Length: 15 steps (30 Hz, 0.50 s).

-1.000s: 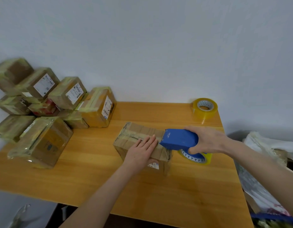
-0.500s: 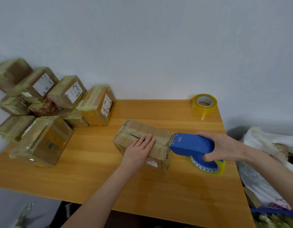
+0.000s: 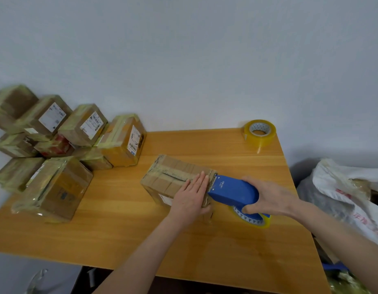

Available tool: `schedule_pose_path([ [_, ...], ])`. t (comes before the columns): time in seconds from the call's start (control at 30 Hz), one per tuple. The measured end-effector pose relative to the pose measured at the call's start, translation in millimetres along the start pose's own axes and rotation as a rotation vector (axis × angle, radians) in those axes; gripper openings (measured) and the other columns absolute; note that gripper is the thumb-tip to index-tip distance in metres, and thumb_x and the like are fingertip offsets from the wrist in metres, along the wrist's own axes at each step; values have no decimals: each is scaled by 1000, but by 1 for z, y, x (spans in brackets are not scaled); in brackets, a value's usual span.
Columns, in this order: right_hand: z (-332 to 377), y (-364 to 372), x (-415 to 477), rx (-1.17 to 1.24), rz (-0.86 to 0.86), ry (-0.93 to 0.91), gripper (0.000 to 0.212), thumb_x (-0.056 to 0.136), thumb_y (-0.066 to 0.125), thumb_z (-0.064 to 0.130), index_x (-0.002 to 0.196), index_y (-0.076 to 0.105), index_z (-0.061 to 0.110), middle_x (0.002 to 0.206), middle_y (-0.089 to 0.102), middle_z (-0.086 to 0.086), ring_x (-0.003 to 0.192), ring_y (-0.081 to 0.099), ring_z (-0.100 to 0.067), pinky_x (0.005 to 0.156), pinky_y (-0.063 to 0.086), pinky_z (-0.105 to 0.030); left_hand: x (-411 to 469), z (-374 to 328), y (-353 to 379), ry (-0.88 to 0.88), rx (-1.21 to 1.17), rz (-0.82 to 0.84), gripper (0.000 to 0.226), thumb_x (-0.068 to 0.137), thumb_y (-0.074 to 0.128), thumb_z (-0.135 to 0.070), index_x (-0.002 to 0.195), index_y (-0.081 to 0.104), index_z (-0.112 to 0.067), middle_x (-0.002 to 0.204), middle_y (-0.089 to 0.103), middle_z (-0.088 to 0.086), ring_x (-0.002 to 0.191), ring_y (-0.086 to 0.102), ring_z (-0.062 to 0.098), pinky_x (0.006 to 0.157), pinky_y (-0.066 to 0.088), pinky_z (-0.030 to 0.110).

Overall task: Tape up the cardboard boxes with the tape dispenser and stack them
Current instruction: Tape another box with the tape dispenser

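A small cardboard box lies in the middle of the wooden table, tape strips across its top. My left hand lies flat on the box's right end with straight fingers. My right hand grips the blue tape dispenser, whose front edge meets the box's right edge. The dispenser's yellow tape roll shows below my right hand.
Several taped boxes are piled at the table's left against the wall. A spare yellow tape roll stands at the back right corner. A white bag with packaging sits beyond the table's right edge.
The dispenser has slid rightward off the box top to its right edge. My left hand has shifted right along the box top, following it.
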State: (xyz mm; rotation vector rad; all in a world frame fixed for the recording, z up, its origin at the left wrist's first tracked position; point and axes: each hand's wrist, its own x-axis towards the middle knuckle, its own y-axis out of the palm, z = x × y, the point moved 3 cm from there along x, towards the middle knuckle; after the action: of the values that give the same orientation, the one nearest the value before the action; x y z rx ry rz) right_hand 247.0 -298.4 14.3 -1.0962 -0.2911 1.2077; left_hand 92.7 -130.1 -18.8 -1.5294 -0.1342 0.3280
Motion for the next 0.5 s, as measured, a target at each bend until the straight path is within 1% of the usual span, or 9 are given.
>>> schedule_pose_path([
  [0.1, -8, -1, -9, 71, -36, -3, 80, 61, 63, 59, 133, 33, 44, 104, 58, 16, 87, 61, -9, 74, 56, -36, 2, 0, 2, -3, -3, 20, 83, 96, 36, -56, 152, -9, -13, 159, -17, 1, 147, -9, 11, 117, -8, 28],
  [0.2, -13, 3, -17, 93, -63, -13, 81, 61, 64, 57, 134, 33, 44, 102, 57, 16, 85, 60, -9, 72, 55, -34, 3, 1, 2, 6, 7, 28, 84, 97, 38, -54, 152, -12, -14, 157, -21, -1, 147, -10, 11, 116, -9, 27],
  [0.27, -16, 6, -23, 107, -70, 0, 82, 61, 64, 56, 135, 32, 44, 104, 57, 16, 86, 60, -10, 72, 55, -33, 3, 1, 3, 0, 12, 29, 84, 97, 39, -54, 152, -12, -14, 158, -19, 0, 147, -10, 11, 116, -9, 27],
  [0.37, -24, 10, -31, 103, -61, 25, 89, 56, 60, 61, 138, 29, 46, 104, 58, 15, 86, 61, -11, 71, 56, -34, 3, 2, 2, 7, 12, 10, 83, 97, 37, -55, 152, -10, -15, 159, -16, 1, 148, -8, 11, 118, -5, 28],
  [0.5, -27, 15, -38, 88, -58, 39, 93, 56, 57, 63, 141, 24, 46, 106, 59, 14, 86, 61, -9, 71, 55, -31, 2, 2, 0, 12, 10, 25, 84, 96, 36, -56, 152, -11, -15, 159, -17, 0, 147, -10, 10, 120, -4, 29],
])
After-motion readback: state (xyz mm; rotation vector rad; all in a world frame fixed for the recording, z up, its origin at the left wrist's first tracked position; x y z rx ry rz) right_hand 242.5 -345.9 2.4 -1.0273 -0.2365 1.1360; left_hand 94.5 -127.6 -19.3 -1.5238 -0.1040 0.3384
